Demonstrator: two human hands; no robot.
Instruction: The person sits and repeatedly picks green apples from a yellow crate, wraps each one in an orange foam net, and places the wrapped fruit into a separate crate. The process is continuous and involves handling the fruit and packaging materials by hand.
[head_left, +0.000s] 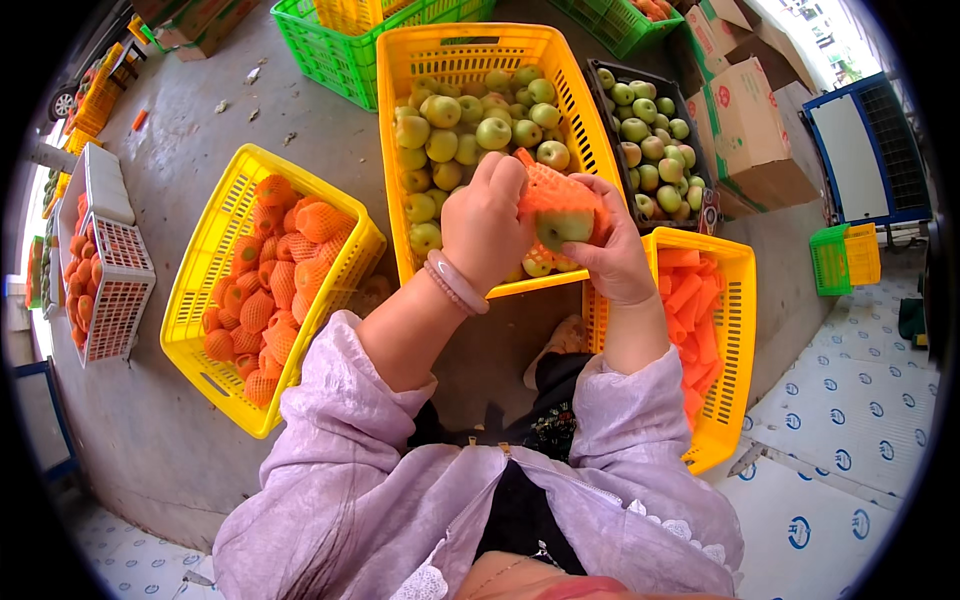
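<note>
Above the near end of a yellow plastic crate (388, 150) of loose green apples, both my hands are on one green apple (562, 227) partly covered by an orange foam net sleeve (559, 191). My left hand (487, 214) grips the sleeve at its upper left side, fingers curled. My right hand (619, 247) holds the apple and sleeve from the right, thumb on the apple's bare lower part. A yellow crate (199, 300) at left holds net-wrapped fruit (281, 281). Flat orange foam sleeves (694, 307) fill another yellow crate (739, 322) by my right forearm.
A black crate of apples (660, 150) and cardboard boxes (742, 127) stand at upper right. Behind the apple crate is a green crate (337, 60). A white basket (124, 292) of wrapped fruit stands far left. Concrete floor (187, 135) shows between the crates.
</note>
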